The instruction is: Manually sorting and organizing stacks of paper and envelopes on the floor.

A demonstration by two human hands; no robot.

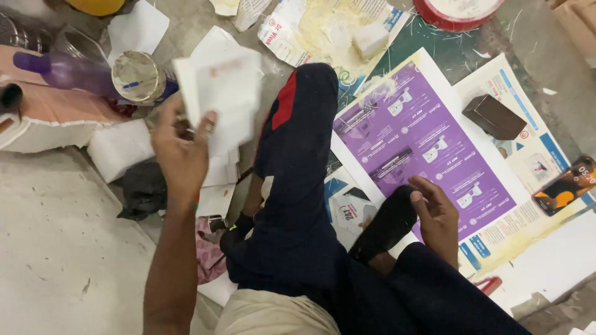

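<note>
Your left hand point(180, 152) is raised over the floor, fingers closed around a folded white paper piece point(220, 93), pinched at its lower edge; it sits just in front of a purple bottle point(68, 73). Your right hand point(437, 214) is loosely curled and holds nothing, resting on your black-socked foot point(385, 226) at the edge of the purple printed sheet point(428, 142). A brown block point(493, 116) lies well apart.

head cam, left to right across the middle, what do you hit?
Purple bottle → left hand holding white paper → raised knee in dark trousers → right hand on the purple printed sheet → brown block → phone.
</note>
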